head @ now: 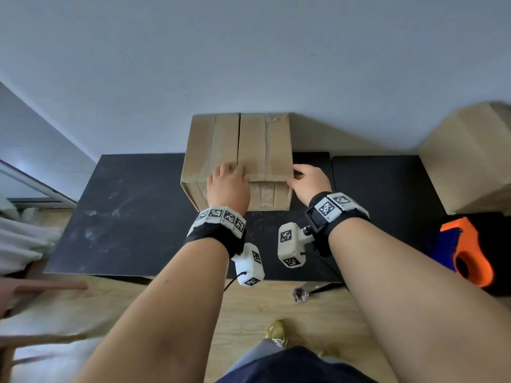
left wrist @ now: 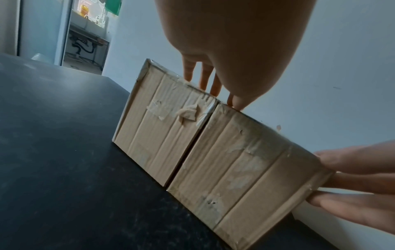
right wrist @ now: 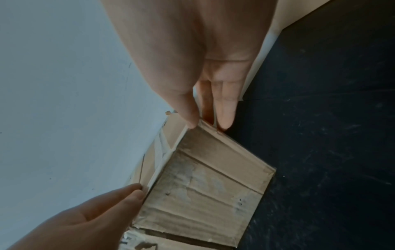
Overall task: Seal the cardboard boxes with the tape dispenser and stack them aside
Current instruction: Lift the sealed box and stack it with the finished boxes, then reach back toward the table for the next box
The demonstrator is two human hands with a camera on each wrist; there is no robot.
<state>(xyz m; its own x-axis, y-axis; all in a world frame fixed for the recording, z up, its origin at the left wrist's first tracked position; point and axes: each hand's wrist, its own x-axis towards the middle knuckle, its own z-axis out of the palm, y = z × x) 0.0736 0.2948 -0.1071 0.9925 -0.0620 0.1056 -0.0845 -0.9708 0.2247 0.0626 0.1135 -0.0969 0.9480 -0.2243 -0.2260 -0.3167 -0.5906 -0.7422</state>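
A brown cardboard box (head: 262,145) with old tape marks stands on the black table (head: 124,217), its back against the wall. Its top flaps are folded down and meet at a seam. My left hand (head: 229,175) rests flat on the top near the front edge, fingers straight across the seam (left wrist: 213,84). My right hand (head: 308,179) is at the front right corner, with the thumb on the top edge and straight fingers against the right side (right wrist: 209,120). The orange and blue tape dispenser (head: 467,252) lies at the far right of the table.
A second cardboard box (head: 467,158) stands at the back right, beside the dispenser. The wall runs right behind the box. White cloth (head: 22,244) lies past the table's left edge. Wooden floor (head: 262,308) and my shoe (head: 276,333) show below the table's front.
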